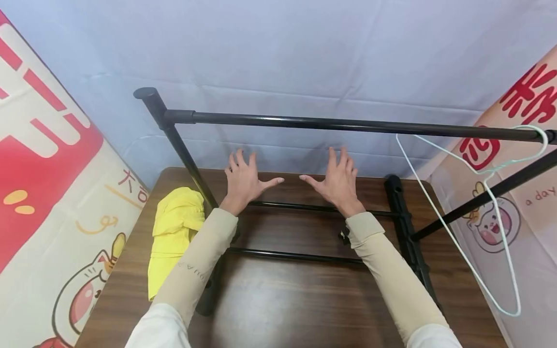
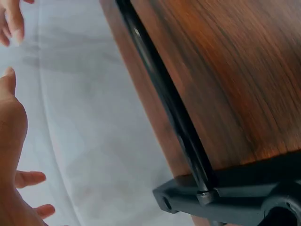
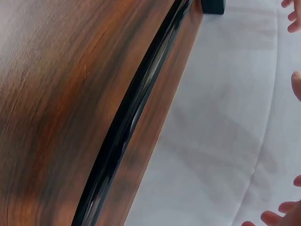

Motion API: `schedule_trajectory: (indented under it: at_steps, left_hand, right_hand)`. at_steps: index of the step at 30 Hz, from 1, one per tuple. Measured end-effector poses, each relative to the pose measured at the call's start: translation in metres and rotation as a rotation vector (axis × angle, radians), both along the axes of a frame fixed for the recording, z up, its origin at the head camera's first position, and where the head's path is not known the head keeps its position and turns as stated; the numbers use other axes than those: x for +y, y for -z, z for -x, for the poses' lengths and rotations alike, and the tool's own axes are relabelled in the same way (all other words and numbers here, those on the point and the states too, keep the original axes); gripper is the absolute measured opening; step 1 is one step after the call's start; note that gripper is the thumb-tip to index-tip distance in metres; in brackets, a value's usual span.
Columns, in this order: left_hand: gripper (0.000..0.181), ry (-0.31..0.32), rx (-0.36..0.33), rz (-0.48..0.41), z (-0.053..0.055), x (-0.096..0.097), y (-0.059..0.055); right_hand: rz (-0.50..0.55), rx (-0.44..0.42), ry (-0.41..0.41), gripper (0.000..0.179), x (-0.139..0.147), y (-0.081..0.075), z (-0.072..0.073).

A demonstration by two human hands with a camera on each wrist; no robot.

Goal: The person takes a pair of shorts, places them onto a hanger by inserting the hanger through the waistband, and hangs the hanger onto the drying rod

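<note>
Both hands reach forward over the table under the top bar of a black clothes rack [image 1: 287, 122]. My left hand [image 1: 244, 181] has its fingers spread and thumb pointing right, with nothing in it. Facing it, my right hand [image 1: 337, 181] is spread likewise, thumb pointing left, also holding nothing. A gap separates the two thumbs. Left of the left forearm lies a folded yellow cloth [image 1: 176, 237], partly behind the rack's post. From the bar's right end hangs a pale mint wire hanger [image 1: 506, 232]. In the left wrist view, the left hand [image 2: 11, 141] shows at the edge.
The rack's lower rods [image 1: 296, 253] run across the brown wooden table [image 1: 283, 309], joined to black feet [image 1: 404, 227] at the sides. Behind the table hangs a pale cloth backdrop [image 1: 278, 58]. Printed panels [image 1: 52, 169] stand at left and right.
</note>
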State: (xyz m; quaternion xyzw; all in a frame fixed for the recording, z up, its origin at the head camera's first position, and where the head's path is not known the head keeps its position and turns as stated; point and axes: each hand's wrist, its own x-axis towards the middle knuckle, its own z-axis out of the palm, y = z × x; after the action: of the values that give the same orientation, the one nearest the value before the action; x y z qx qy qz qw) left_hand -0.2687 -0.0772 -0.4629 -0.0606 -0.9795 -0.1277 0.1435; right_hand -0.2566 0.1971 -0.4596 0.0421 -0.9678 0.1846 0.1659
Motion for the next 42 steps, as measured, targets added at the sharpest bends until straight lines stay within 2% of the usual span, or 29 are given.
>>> schedule_trajectory:
  at_steps: [6, 10, 13, 18, 25, 32, 37, 42]
  left_hand:
    - [0.103, 0.053, 0.007, -0.163, -0.019, -0.001, -0.008]
    - [0.099, 0.081, -0.036, -0.262, -0.039, -0.003, -0.013]
    - [0.095, 0.100, -0.081, -0.291, -0.054, -0.005, -0.018]
    - [0.091, 0.170, -0.134, -0.284, -0.077, -0.012, -0.024]
    - [0.097, 0.247, -0.233, -0.252, -0.107, -0.025, -0.031]
    - [0.102, 0.259, -0.266, -0.234, -0.123, -0.041, -0.025]
    - [0.108, 0.262, -0.271, -0.242, -0.132, -0.048, -0.017]
    - [0.099, 0.269, -0.281, -0.266, -0.143, -0.056, -0.012]
  right_hand:
    - [0.007, 0.041, -0.029, 0.121, -0.009, -0.005, -0.009]
    - [0.032, 0.045, -0.060, 0.121, -0.017, -0.009, -0.015]
    - [0.040, 0.034, -0.081, 0.120, -0.023, -0.011, -0.019]
    - [0.061, 0.013, -0.113, 0.120, -0.034, -0.013, -0.028]
    - [0.087, 0.014, -0.175, 0.119, -0.056, -0.013, -0.042]
    - [0.102, -0.017, -0.194, 0.116, -0.070, -0.012, -0.056]
    - [0.117, -0.111, -0.221, 0.110, -0.079, -0.009, -0.068]
    - [0.158, -0.136, -0.279, 0.101, -0.091, -0.001, -0.081]
